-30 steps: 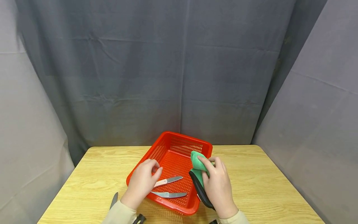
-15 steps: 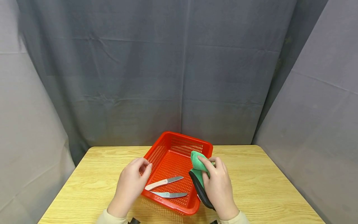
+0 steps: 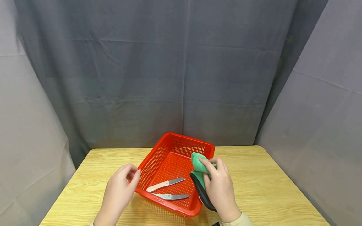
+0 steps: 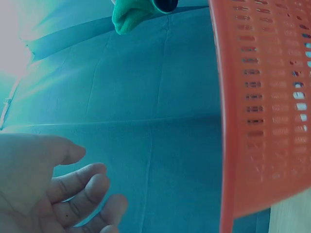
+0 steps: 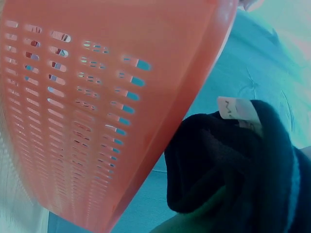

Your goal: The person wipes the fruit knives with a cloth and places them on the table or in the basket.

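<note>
My left hand [image 3: 120, 190] hovers by the left side of the red plastic basket [image 3: 158, 164], fingers loosely curled. In the left wrist view, nothing lies between its fingers [image 4: 80, 191]. Over the basket's right side, my right hand [image 3: 221, 186] grips a folded green cloth [image 3: 199, 162] with black edging. The right wrist view shows the dark edging [image 5: 209, 155] and a white tag [image 5: 235, 108] close to the basket rim. Two knives lie inside the basket near its front: one with a pale pinkish handle [image 3: 157, 186], the other with a grey-blue handle [image 3: 164, 196].
The basket stands askew on a light wooden table [image 3: 260, 182]. Grey curtains [image 3: 135, 78] hang behind the table, and paler cloth [image 3: 314, 125] closes off both sides.
My left hand has moved left, from over the basket to beside it, uncovering the pale knife handle. A blade seen earlier by the left sleeve no longer shows. The right hand stays nearly still.
</note>
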The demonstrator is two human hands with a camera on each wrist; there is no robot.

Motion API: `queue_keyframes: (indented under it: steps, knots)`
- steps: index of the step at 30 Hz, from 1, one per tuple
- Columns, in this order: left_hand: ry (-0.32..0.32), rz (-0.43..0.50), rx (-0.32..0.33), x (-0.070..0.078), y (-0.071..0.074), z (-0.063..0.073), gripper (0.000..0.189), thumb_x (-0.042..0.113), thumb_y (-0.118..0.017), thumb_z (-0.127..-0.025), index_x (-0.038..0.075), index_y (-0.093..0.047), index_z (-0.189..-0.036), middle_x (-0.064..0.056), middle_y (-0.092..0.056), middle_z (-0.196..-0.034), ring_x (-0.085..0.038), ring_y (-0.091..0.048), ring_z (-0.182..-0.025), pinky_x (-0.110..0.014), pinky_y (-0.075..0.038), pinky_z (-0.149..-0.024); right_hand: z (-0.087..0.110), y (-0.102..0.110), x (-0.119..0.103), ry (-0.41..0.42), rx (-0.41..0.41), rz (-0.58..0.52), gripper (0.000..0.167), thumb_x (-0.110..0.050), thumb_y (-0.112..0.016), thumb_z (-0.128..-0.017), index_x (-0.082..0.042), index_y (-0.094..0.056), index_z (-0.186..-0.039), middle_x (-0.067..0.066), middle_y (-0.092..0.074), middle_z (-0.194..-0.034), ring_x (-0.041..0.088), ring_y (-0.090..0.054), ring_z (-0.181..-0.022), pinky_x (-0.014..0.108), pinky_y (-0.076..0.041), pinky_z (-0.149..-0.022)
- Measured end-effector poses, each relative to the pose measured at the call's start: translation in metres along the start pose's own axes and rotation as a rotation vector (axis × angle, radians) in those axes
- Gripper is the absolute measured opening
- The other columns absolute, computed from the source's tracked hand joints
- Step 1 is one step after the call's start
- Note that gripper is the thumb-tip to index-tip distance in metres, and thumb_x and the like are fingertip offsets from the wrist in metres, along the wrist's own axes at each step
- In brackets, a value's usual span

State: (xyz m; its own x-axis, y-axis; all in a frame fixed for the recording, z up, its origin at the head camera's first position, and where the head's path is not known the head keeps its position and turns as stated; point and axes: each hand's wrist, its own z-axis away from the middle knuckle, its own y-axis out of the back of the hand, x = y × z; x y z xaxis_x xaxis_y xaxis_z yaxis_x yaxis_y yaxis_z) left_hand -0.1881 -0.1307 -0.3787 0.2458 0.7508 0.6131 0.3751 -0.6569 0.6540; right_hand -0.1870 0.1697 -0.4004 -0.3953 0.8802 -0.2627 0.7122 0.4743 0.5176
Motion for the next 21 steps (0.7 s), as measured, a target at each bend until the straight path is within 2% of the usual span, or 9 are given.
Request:
queue_keyframes:
  steps: [6,12,17,21]
  knots:
    - [0.087,-0.042,-0.098,-0.009,0.009,0.001,0.005,0.021,-0.070,-0.096,0.017,-0.069,-0.094,0.003,-0.059,-0.081,-0.011,-0.051,-0.069,-0.027,-0.042,-0.062,0.000,0.001,-0.001,-0.005,-0.016,-0.004,0.061,0.012,-0.086,-0.068,-0.018,-0.076,-0.120,0.013,-0.061,-0.103,0.026,-0.058,-0.084,0.042,-0.055,-0.070]
    - [0.141,-0.086,-0.193,-0.024,0.012,0.005,0.013,0.025,-0.071,-0.095,0.013,-0.068,-0.097,0.001,-0.060,-0.084,-0.013,-0.050,-0.067,-0.029,-0.041,-0.060,0.001,0.001,-0.002,-0.008,-0.040,-0.013,0.059,0.010,-0.086,-0.070,-0.020,-0.076,-0.120,0.011,-0.061,-0.105,0.026,-0.058,-0.084,0.040,-0.056,-0.070]
    - [0.147,-0.163,-0.274,-0.044,0.010,0.009,0.019,0.029,-0.072,-0.094,0.010,-0.067,-0.098,0.000,-0.060,-0.087,-0.014,-0.052,-0.072,-0.032,-0.044,-0.065,0.001,0.001,-0.002,-0.006,-0.045,-0.013,0.059,0.010,-0.085,-0.070,-0.020,-0.075,-0.121,0.011,-0.061,-0.105,0.025,-0.057,-0.083,0.040,-0.055,-0.069]
    - [0.125,-0.212,-0.316,-0.059,0.009,0.010,0.016,0.024,-0.072,-0.094,0.009,-0.065,-0.095,-0.002,-0.059,-0.085,-0.016,-0.052,-0.072,-0.033,-0.044,-0.064,0.001,0.001,-0.003,-0.009,-0.053,-0.016,0.059,0.010,-0.084,-0.071,-0.020,-0.075,-0.121,0.011,-0.060,-0.104,0.025,-0.057,-0.084,0.039,-0.054,-0.070]
